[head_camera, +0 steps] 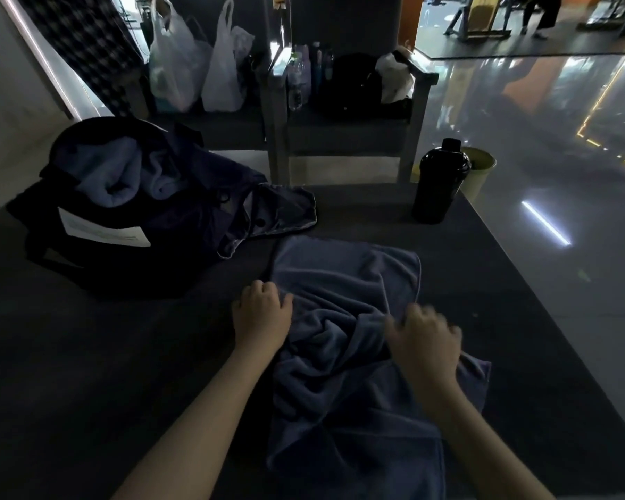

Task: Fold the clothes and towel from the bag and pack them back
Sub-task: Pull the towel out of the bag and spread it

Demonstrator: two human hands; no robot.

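A blue-grey towel (343, 283) lies crumpled on the dark mat (105, 355) in front of me. My left hand (260, 313) grips the towel's left edge with curled fingers. My right hand (424, 337) pinches a fold of the towel near its right side and is slightly blurred. A black bag (98, 243) stands open at the left, with a light blue garment (120, 175) bunched in its mouth. A dark navy garment with buttons (246, 211) spills from the bag onto the mat.
A black bottle (439, 182) stands at the mat's far right edge beside a yellow-green bin (482, 171). Behind it is a bench (343, 131) with white plastic bags (203, 59), bottles and a dark bag. Shiny floor lies to the right.
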